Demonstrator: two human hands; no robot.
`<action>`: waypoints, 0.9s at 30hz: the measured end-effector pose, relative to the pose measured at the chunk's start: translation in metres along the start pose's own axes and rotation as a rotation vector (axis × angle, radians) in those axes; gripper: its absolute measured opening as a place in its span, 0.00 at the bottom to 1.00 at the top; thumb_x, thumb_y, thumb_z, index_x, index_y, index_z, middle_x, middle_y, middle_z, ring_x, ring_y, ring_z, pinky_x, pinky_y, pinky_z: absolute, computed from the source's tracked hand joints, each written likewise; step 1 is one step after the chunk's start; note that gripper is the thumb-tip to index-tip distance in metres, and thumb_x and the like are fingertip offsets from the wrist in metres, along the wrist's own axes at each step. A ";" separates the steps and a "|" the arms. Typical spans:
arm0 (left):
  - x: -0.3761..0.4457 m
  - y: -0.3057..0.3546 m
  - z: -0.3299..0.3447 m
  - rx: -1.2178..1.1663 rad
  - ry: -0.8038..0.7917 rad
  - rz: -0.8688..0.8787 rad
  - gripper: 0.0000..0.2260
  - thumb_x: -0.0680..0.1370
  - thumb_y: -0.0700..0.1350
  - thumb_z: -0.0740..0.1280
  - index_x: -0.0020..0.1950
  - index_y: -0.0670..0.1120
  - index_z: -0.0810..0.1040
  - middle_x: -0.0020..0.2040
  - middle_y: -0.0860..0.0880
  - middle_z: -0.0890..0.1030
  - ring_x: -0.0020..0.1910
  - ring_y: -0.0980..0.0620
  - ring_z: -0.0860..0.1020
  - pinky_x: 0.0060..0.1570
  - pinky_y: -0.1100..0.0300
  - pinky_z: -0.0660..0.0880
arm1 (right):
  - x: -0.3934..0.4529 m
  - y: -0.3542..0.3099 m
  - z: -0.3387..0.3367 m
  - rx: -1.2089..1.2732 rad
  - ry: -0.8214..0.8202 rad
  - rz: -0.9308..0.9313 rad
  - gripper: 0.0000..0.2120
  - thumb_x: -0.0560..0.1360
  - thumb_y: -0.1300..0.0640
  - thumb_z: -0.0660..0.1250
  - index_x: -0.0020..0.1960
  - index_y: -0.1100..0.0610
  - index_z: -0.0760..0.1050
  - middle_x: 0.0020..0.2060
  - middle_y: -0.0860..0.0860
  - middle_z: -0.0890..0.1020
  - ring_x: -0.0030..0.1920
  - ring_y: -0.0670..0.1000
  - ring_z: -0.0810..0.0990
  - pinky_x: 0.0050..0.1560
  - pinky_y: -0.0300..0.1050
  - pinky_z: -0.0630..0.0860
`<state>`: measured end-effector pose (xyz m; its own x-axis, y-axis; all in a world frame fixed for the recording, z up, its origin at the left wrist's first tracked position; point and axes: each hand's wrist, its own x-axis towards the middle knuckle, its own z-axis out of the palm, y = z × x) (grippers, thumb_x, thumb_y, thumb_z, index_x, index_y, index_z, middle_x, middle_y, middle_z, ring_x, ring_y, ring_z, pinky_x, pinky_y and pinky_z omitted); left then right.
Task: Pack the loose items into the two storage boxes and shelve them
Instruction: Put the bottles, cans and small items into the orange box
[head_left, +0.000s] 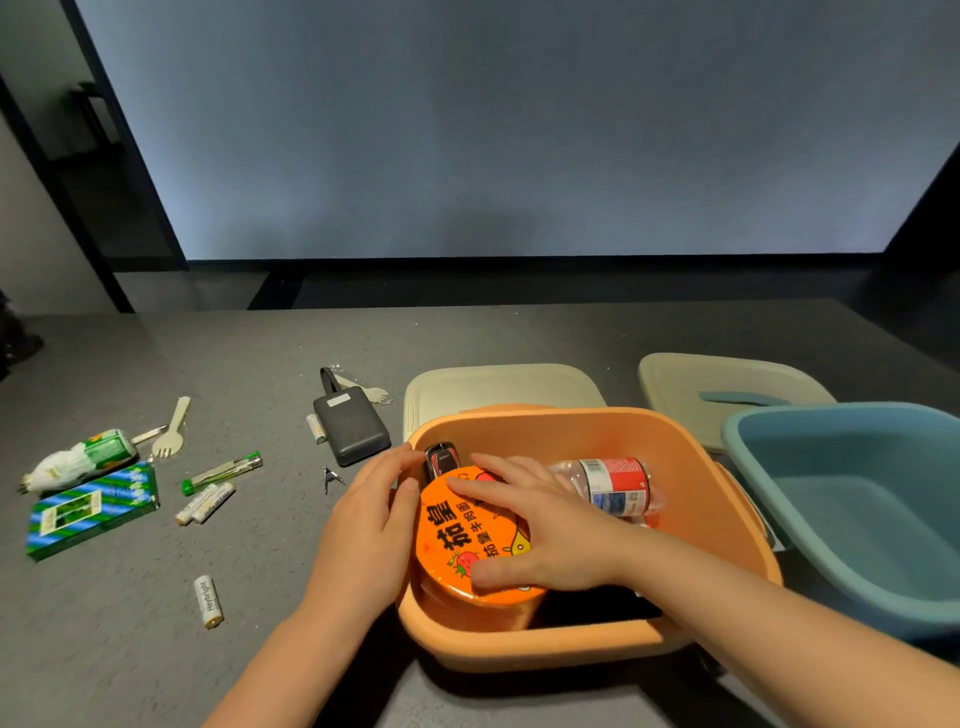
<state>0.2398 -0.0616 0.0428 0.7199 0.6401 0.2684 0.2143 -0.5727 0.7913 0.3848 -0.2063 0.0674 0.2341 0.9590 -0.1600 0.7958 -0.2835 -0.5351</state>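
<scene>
An orange storage box (717, 499) stands in front of me on the grey table. Inside it are an orange instant-noodle cup (457, 540), a plastic bottle with a red and white label (613, 486) and a small red toy car (441, 460). My right hand (540, 530) lies flat on the noodle cup's lid, fingers spread. My left hand (374, 514) rests on the box's left rim, touching the cup's side. A blue storage box (779, 493) stands empty to the right. Two cream lids (498, 387) (691, 384) lie behind the boxes.
Loose on the table to the left: a black power bank (350, 426), a green and blue carton (91, 512), a crumpled green and white wrapper (78, 460), a wooden fork (174, 428), a green-capped tube (223, 473), several batteries (208, 603) and a small metal clip (330, 478).
</scene>
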 end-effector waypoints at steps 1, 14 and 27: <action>0.000 -0.001 0.000 0.003 -0.009 0.011 0.12 0.80 0.43 0.59 0.61 0.55 0.75 0.63 0.59 0.74 0.61 0.62 0.70 0.56 0.63 0.66 | -0.002 0.001 -0.004 0.053 0.024 0.007 0.42 0.66 0.30 0.68 0.73 0.29 0.48 0.76 0.35 0.49 0.74 0.39 0.45 0.75 0.55 0.48; -0.004 0.003 0.006 0.013 -0.035 0.005 0.11 0.79 0.50 0.61 0.60 0.58 0.74 0.67 0.62 0.68 0.65 0.63 0.67 0.63 0.58 0.67 | -0.017 0.011 0.006 0.190 0.041 0.234 0.59 0.54 0.22 0.68 0.76 0.40 0.44 0.74 0.40 0.56 0.71 0.44 0.61 0.70 0.47 0.65; -0.003 0.001 0.009 0.041 0.001 0.022 0.11 0.79 0.46 0.61 0.60 0.57 0.75 0.64 0.64 0.68 0.62 0.65 0.67 0.60 0.63 0.64 | -0.019 0.013 0.006 0.187 0.011 0.207 0.55 0.60 0.26 0.69 0.76 0.38 0.42 0.75 0.42 0.55 0.73 0.48 0.61 0.71 0.52 0.66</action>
<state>0.2435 -0.0690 0.0381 0.7241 0.6276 0.2861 0.2250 -0.6071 0.7621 0.3876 -0.2279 0.0581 0.3880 0.8803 -0.2731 0.6138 -0.4679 -0.6359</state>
